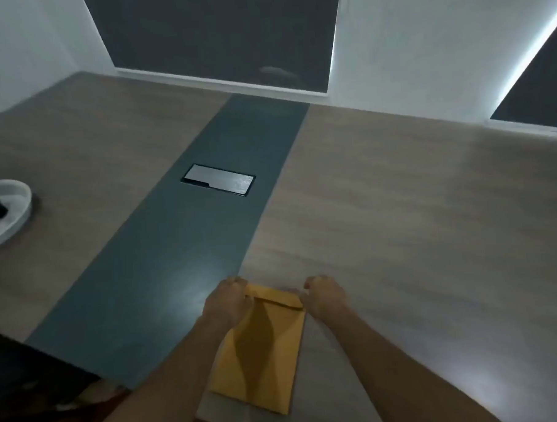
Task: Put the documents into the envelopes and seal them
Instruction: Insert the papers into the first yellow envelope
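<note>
A yellow-brown envelope [264, 348] lies lengthwise on the table near me, its flap folded down at the far end. My left hand [225, 304] grips the envelope's far left corner with curled fingers. My right hand [325, 296] holds the far right corner the same way. Pale sheets [222, 408] peek out from under the envelope's near end; I cannot tell what they are. Whether a document is inside the envelope is hidden.
The wooden table [399, 221] has a dark teal strip [208, 245] down its middle with a metal cable hatch [218, 180]. A white round tray [12, 213] with a dark object stands at the left edge. A dark shape [33, 390] sits at the lower left.
</note>
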Demonstrator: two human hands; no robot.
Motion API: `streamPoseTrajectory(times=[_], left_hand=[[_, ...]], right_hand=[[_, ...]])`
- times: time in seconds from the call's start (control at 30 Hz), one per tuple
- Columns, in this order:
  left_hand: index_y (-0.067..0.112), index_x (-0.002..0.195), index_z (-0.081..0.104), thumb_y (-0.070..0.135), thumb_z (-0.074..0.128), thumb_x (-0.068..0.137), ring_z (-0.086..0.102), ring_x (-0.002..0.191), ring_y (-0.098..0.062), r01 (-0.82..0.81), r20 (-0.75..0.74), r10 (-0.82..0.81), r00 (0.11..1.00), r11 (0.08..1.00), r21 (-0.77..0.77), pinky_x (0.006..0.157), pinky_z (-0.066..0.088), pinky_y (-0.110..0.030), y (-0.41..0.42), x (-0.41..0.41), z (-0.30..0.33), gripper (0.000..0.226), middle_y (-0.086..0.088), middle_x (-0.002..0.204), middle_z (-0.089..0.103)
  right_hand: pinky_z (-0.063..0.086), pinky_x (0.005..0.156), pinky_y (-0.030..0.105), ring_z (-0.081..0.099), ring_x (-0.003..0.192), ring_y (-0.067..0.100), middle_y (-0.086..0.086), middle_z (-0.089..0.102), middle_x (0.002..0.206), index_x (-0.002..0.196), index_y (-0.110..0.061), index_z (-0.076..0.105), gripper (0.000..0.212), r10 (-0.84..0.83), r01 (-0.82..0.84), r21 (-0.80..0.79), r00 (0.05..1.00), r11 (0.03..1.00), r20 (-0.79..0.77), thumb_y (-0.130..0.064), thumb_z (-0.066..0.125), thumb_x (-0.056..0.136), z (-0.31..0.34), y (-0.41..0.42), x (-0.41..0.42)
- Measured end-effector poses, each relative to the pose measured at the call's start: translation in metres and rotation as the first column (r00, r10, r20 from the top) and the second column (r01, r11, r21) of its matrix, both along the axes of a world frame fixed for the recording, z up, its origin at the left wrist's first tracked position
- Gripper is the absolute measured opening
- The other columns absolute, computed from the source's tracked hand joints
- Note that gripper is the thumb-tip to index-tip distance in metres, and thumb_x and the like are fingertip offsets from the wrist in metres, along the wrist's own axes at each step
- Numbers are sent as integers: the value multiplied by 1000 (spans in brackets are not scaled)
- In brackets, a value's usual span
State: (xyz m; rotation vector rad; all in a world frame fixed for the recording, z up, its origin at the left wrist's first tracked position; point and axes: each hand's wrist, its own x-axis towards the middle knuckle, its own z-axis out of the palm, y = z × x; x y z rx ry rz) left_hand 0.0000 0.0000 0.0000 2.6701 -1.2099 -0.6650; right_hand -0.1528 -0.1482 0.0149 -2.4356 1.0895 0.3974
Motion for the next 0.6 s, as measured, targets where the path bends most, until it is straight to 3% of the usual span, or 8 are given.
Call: streamPoseTrajectory(times=[0.2, 0.33, 0.5, 0.6], left_hand=[[19, 137, 50, 21, 60, 89, 41, 128, -21, 107, 56, -109, 992, 993, 42, 102, 41, -32, -11, 19, -19, 49, -2, 140, 43], [22, 130, 54, 17, 58, 90, 44, 121, -21, 181, 113, -184, 976, 983, 34, 96, 41, -30, -16, 28, -26, 41, -2, 130, 48], [24, 128, 58, 8, 52, 91, 47, 116, -22, 248, 150, -253, 956, 967, 50, 94, 43, -31, -22, 31, -30, 41, -2, 122, 52], [24, 127, 59, 7, 49, 91, 47, 114, -22, 291, 162, -297, 941, 955, 58, 94, 42, -32, -26, 32, -31, 41, -2, 121, 53]], right_hand=[[49, 95, 40, 50, 118, 31, 11, 54, 125, 122, -13, 57, 41, 16, -15, 12, 995, 1000, -94, -32, 61, 86, -19, 2, 17], [48, 95, 42, 47, 119, 31, 11, 50, 124, 125, -12, 54, 56, 50, -46, 38, 990, 998, -131, -32, 75, 77, -28, 3, 24], [48, 95, 41, 47, 118, 31, 12, 51, 124, 125, -11, 54, 39, 79, -83, -31, 991, 996, -106, -14, 58, 86, -40, 5, 24], [48, 93, 41, 49, 116, 31, 12, 53, 119, 122, -11, 57, 32, 81, -86, -64, 994, 994, -76, -13, 49, 91, -43, 3, 20]])
